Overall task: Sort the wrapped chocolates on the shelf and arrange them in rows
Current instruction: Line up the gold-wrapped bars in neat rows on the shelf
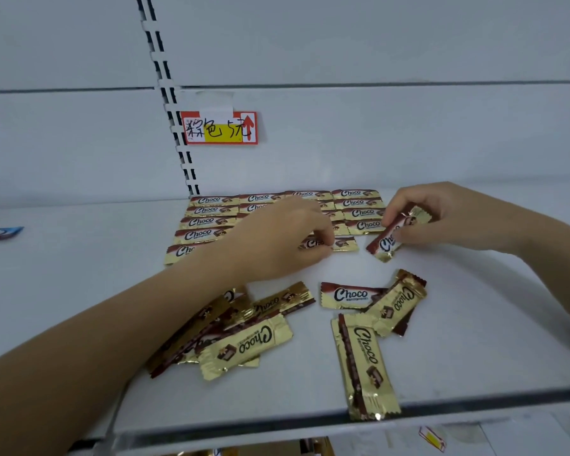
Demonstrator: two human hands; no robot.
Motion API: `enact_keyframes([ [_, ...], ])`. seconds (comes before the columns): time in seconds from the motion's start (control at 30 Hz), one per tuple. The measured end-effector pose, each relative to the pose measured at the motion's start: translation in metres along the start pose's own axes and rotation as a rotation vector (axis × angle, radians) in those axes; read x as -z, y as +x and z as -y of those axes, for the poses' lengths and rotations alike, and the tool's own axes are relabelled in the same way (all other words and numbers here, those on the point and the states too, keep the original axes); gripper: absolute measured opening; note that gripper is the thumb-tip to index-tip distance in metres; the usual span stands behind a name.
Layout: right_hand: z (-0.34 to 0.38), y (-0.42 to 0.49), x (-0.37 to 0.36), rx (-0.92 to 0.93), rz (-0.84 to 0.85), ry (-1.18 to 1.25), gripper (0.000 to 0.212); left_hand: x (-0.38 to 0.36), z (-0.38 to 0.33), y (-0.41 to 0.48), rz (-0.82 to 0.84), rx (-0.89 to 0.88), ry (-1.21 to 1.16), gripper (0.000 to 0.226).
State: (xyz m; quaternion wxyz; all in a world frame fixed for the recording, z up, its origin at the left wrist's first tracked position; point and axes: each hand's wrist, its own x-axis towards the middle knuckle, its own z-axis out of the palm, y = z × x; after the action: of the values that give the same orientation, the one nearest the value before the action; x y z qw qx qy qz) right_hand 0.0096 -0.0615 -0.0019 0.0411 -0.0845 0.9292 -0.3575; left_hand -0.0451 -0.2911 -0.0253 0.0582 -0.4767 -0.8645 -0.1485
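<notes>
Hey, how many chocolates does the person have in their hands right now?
2. The left hand pinches a flat chocolate at the front of the rows; the right hand holds a tilted chocolate just right of it. Others could be hidden under the palms.

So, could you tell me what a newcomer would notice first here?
Neat rows of gold Choco chocolates lie at the back of the shelf, with a loose pile nearer its front edge. Between them, the left hand pinches a flat bar by the rows while the right hand holds a tilted bar.
</notes>
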Motion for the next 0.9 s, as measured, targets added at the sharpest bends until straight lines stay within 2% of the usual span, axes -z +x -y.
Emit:
enact_keyframes([
  [0.1,-0.003,0.003,-0.002,0.016,-0.021,-0.062,0.014,0.000,-0.002,-0.001,0.005,0.012,0.000,0.017],
  [0.27,-0.004,0.001,-0.002,0.037,0.055,-0.173,0.013,0.003,-0.002,-0.001,0.041,0.017,-0.007,0.020],
  [0.67,-0.005,0.005,-0.009,0.054,-0.035,-0.200,0.007,0.002,-0.002,0.001,0.062,0.016,-0.001,0.018],
  [0.8,0.003,0.002,-0.007,0.087,-0.004,-0.076,0.012,0.010,-0.003,0.001,0.044,0.002,-0.038,0.016],
  [0.9,0.007,-0.003,0.000,0.084,0.168,0.065,0.022,0.025,-0.010,0.000,0.144,-0.034,-0.187,0.017],
])
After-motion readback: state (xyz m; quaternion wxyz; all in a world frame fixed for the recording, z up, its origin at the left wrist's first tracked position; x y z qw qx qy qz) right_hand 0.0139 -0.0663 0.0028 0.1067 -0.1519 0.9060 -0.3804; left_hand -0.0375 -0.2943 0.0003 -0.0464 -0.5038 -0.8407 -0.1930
